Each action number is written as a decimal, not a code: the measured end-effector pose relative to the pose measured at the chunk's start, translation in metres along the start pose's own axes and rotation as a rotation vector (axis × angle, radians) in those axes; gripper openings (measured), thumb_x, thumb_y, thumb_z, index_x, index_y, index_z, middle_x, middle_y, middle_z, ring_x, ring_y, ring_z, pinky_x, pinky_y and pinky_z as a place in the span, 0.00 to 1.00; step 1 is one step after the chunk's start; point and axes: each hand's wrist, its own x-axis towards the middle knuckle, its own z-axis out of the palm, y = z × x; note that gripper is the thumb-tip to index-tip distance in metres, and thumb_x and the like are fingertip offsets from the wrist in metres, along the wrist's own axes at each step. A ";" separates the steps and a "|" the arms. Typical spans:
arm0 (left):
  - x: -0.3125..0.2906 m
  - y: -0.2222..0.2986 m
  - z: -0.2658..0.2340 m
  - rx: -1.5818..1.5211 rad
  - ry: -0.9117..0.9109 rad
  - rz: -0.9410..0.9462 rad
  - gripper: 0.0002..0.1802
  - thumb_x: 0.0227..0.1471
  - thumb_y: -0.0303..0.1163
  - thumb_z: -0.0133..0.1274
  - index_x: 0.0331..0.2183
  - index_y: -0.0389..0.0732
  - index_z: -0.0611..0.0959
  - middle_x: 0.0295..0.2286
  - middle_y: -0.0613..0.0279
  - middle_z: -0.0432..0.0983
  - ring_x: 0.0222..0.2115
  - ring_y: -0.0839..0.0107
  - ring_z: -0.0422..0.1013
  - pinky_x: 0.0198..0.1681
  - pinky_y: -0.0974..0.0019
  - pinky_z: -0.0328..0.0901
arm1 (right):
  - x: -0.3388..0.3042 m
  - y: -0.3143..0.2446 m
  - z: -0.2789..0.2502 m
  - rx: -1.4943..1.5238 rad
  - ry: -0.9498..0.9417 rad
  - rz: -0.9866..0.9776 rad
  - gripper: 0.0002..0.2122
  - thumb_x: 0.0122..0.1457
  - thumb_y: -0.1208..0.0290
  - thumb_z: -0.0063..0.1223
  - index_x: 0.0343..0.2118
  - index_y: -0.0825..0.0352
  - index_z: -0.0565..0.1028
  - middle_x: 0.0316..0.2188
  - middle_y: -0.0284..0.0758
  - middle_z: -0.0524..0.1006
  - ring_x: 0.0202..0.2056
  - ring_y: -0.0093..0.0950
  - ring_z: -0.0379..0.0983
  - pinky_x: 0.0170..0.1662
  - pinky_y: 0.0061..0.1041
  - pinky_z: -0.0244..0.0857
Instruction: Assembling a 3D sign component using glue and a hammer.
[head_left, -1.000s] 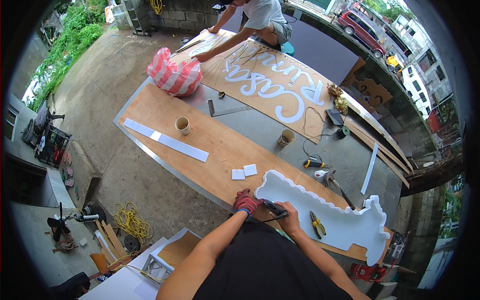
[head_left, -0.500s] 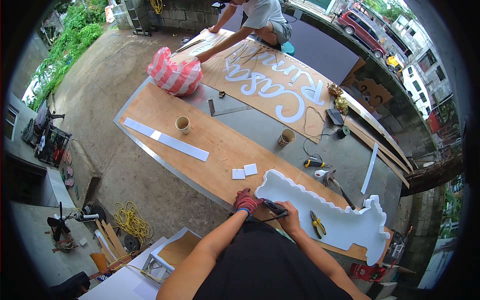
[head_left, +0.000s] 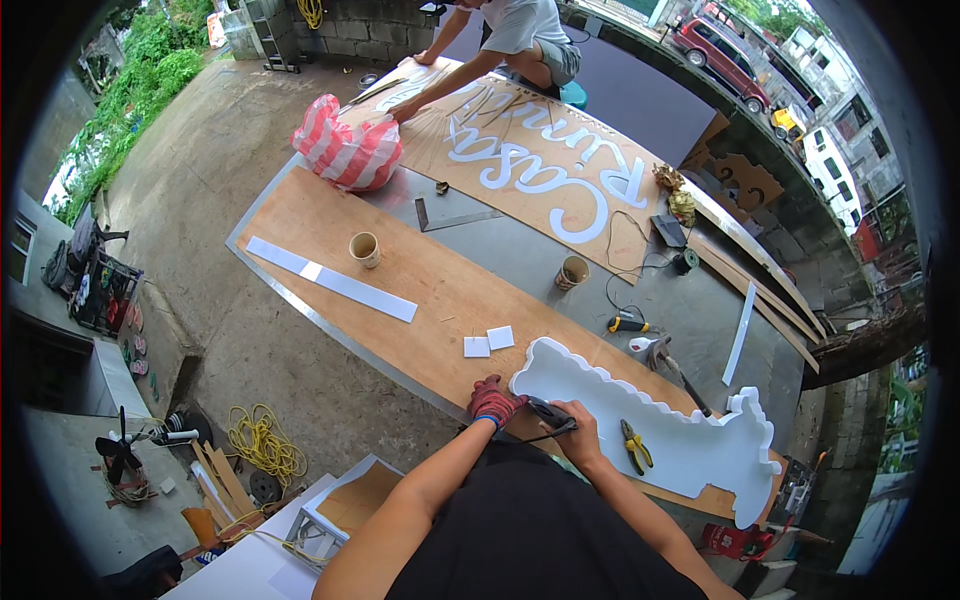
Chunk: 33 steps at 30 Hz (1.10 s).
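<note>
Your right hand (head_left: 577, 430) is closed around a dark tool (head_left: 550, 413), which sits at the near left end of the white scalloped panel (head_left: 690, 445). At the tool's 9 o'clock, your gloved left hand (head_left: 494, 402) has its fingers bent close by the panel's edge; you cannot tell from here whether they pinch anything. The panel spreads toward 3 o'clock on the plywood board (head_left: 440, 290), with yellow-handled pliers (head_left: 636, 448) lying on it near 4. Two white squares (head_left: 488, 343) lie between 10 and 11, a cup (head_left: 573, 273) stands at 12, and farther along 12 a co-worker (head_left: 525, 45) leans over a lettered sheet (head_left: 435, 135).
</note>
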 end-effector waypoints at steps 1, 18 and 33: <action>-0.001 0.001 0.000 0.001 -0.001 0.001 0.61 0.35 0.66 0.76 0.66 0.51 0.71 0.61 0.48 0.68 0.61 0.49 0.70 0.63 0.46 0.67 | 0.000 0.000 0.000 -0.002 -0.002 0.005 0.22 0.51 0.67 0.77 0.48 0.65 0.82 0.35 0.42 0.80 0.37 0.45 0.80 0.41 0.40 0.75; -0.002 0.001 -0.001 -0.015 0.005 -0.003 0.61 0.34 0.67 0.75 0.66 0.50 0.72 0.61 0.47 0.69 0.61 0.49 0.70 0.63 0.47 0.68 | 0.000 0.000 -0.001 -0.011 0.000 -0.009 0.22 0.51 0.67 0.76 0.48 0.65 0.82 0.35 0.43 0.80 0.37 0.45 0.80 0.41 0.40 0.74; 0.004 -0.003 0.004 -0.032 -0.013 -0.008 0.59 0.36 0.66 0.75 0.66 0.54 0.71 0.62 0.52 0.67 0.63 0.51 0.68 0.63 0.42 0.66 | 0.000 -0.002 0.000 -0.014 0.007 0.002 0.21 0.50 0.69 0.77 0.47 0.65 0.82 0.35 0.42 0.80 0.36 0.44 0.80 0.41 0.37 0.74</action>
